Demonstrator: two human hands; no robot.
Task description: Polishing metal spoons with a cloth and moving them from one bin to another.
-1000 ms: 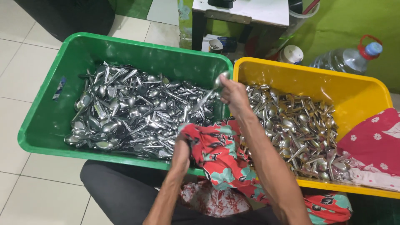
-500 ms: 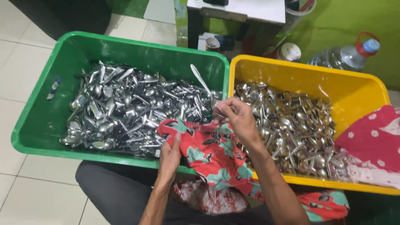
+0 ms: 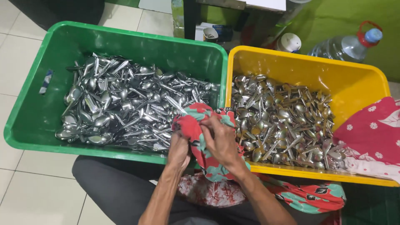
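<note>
A red floral cloth [image 3: 199, 125] is now clamped by 2 hands, left [image 3: 178, 151] and right [image 3: 220, 141], pressed together. The spoon raised earlier is no longer seen. The hands sit lower, over the seam between green bin [image 3: 33, 121] and yellow bin [image 3: 354, 83].

Red-teal floral cloth [image 3: 196, 125]; green tub [image 3: 29, 121]; yellow tub [image 3: 354, 83]; silver spoons [image 3: 125, 104]

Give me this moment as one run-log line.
left hand: gripping red floral cloth | right hand: pressing same cloth | cloth over shared rims of green tub and yellow tub | both tubs: full of spoons
</note>
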